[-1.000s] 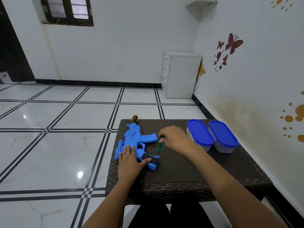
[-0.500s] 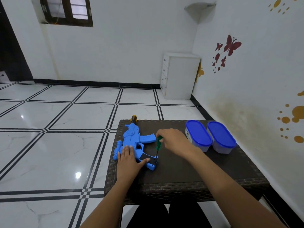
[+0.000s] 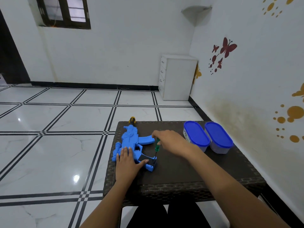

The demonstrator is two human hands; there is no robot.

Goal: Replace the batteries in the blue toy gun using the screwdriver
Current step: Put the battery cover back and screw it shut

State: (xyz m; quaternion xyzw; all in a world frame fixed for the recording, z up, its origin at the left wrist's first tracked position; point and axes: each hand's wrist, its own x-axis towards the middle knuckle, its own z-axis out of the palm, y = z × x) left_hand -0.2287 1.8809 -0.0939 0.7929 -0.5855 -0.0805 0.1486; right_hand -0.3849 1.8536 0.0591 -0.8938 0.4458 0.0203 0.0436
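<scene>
**Screwdriver on the gun's grip, near the table's left edge**

Dark woven-rim table [image 3: 205, 181] carries the blue plastic toy gun [image 3: 131, 142] along its left edge, muzzle overhanging the far rim. My left hand [image 3: 126, 163] presses it flat, fingers straight. My right hand [image 3: 171, 140] pinches the green-handled screwdriver [image 3: 157, 145], tip at the grip. Two blue-lidded oval containers [image 3: 207, 137] sit far right; bare tabletop lies between.

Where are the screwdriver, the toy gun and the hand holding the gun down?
screwdriver [image 3: 157, 144]: head view, on its green handle.
toy gun [image 3: 130, 137]: head view, on its blue body.
left hand [image 3: 126, 163]: head view, on its back.
</scene>
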